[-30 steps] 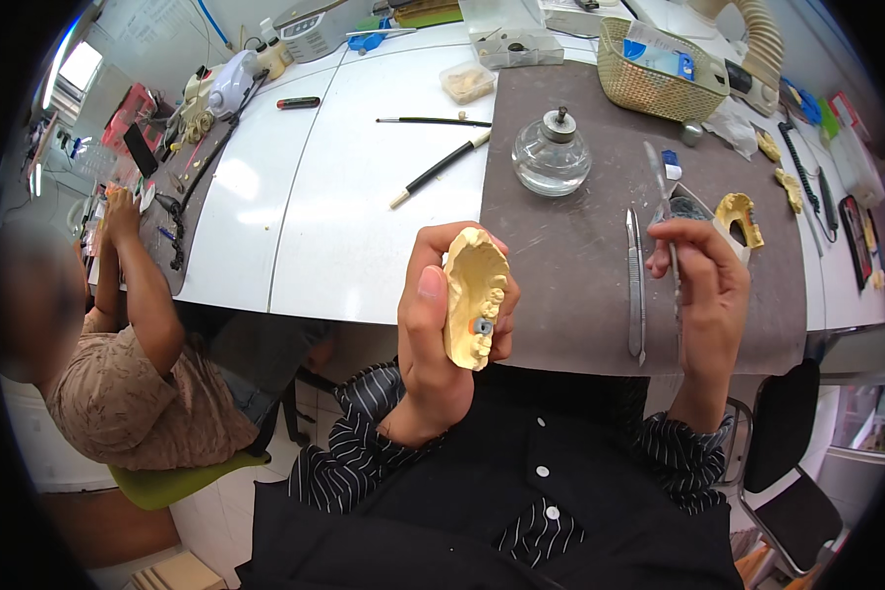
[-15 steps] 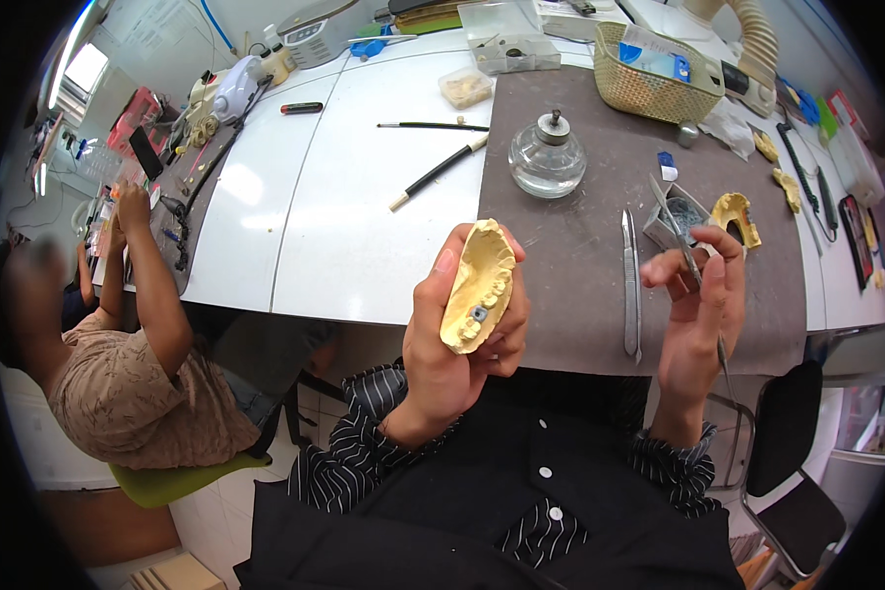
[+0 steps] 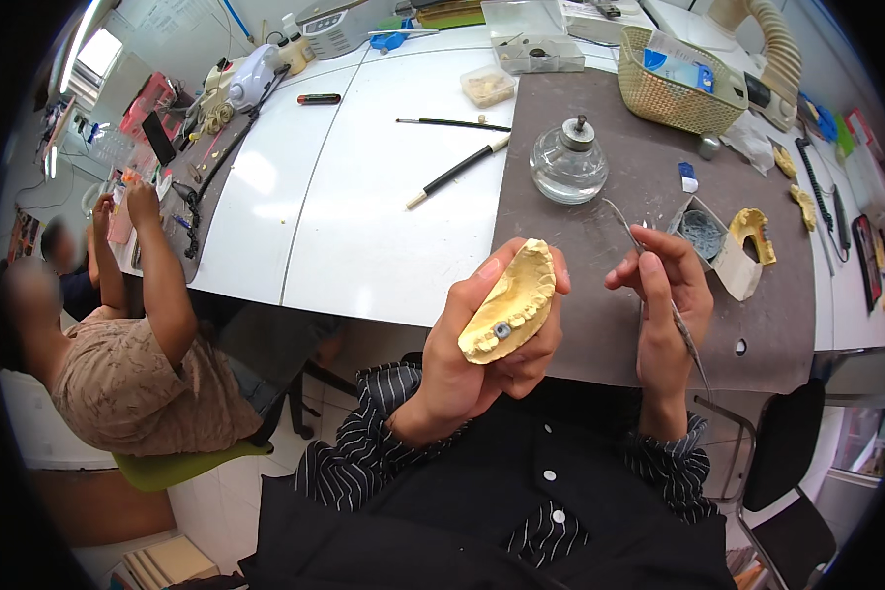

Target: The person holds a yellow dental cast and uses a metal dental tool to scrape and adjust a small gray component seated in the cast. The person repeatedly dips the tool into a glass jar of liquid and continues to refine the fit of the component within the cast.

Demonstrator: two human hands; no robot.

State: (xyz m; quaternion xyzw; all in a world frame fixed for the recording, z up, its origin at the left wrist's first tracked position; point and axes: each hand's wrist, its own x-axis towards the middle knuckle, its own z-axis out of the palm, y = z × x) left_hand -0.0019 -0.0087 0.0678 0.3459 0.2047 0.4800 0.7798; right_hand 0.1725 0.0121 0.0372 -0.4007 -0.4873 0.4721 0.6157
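Observation:
My left hand (image 3: 442, 369) is closed around a yellow plaster dental cast (image 3: 521, 290), held up in front of my chest with its row of teeth showing. A small grey piece (image 3: 502, 330) sits on the tooth row, toward the cast's lower end. To the right, my right hand (image 3: 677, 320) pinches a slim metal dental carver (image 3: 692, 348). Its curved upper tip points up and left, apart from the cast. Just beyond that hand is a small open box (image 3: 726, 254) with grey material (image 3: 700, 234) inside. A scalpel-like tool on the mat is mostly hidden behind my right hand.
A glass spirit lamp (image 3: 569, 169) stands on the grey mat (image 3: 600, 354). Another yellow cast (image 3: 753, 228) lies right of the box. A woven basket (image 3: 680, 98) is at the back. Brushes (image 3: 457, 172) lie left on the white table. A co-worker (image 3: 147, 374) sits at left.
The whole view has shifted slightly. The cast has tilted over to the right in my left hand. My right hand has come nearer to it, and the carver's upper tip now leans left.

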